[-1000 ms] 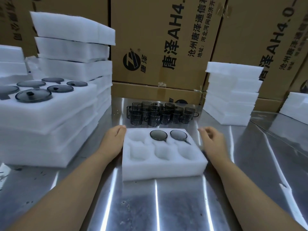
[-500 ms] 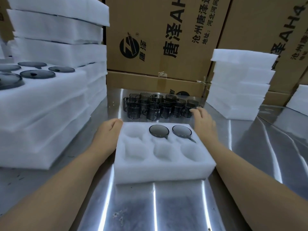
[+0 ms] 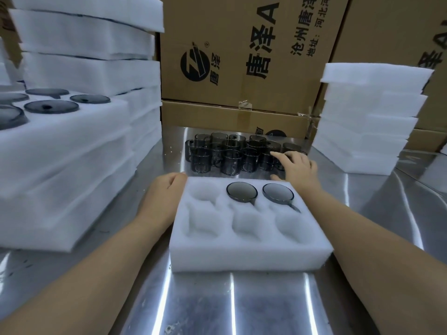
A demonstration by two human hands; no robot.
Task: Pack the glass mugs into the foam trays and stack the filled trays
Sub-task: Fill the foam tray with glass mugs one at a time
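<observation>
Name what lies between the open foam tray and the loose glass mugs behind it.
Only a narrow bare strip of steel table, head view; the right hand's thumb reaches into it.

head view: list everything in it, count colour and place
foam tray: one, white, table centre, six pockets
packed mugs: two, smoky grey, its back middle and back right pockets
loose mugs: a dozen or more, dark grey, clustered behind the tray
filled trays: one stack, white, left
foam stacks: two, white, right and back left
cardboard boxes: several, brown, behind
table: one, steel, under everything
left hand: against tray's left back corner
right hand: fingers spread on loose mugs
</observation>
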